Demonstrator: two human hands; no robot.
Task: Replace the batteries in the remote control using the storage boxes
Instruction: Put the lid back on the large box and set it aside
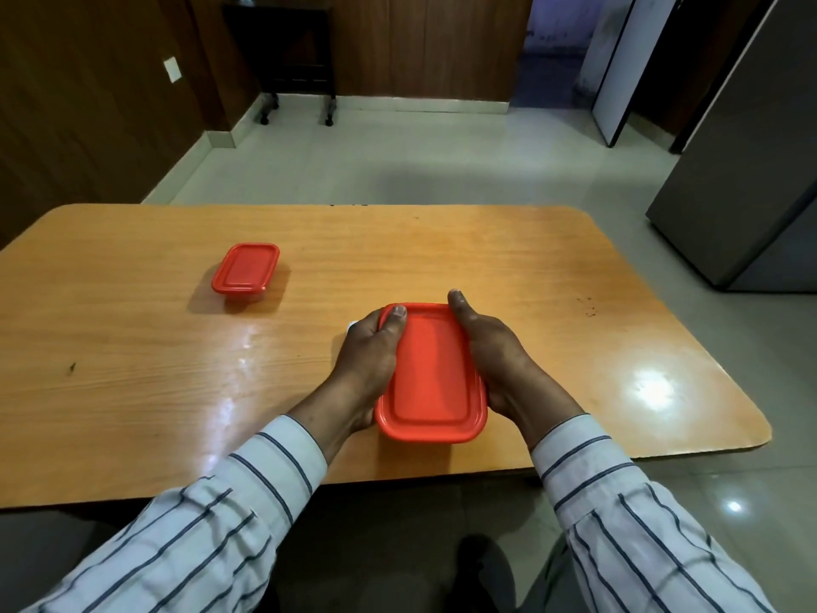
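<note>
**Both hands clasp the near red-lidded box**

The left hand (369, 351) grips the left side of the near storage box (431, 376), thumb lying over the far corner of its red lid. The right hand (495, 347) is pressed along the right side, fingers wrapped under and out of sight. The box sits at the front edge of the wooden table (132, 369). A second storage box (246, 274), lid on, rests well apart to the far left. A small white thing peeks out just beyond the left hand; I cannot tell what it is.
</note>
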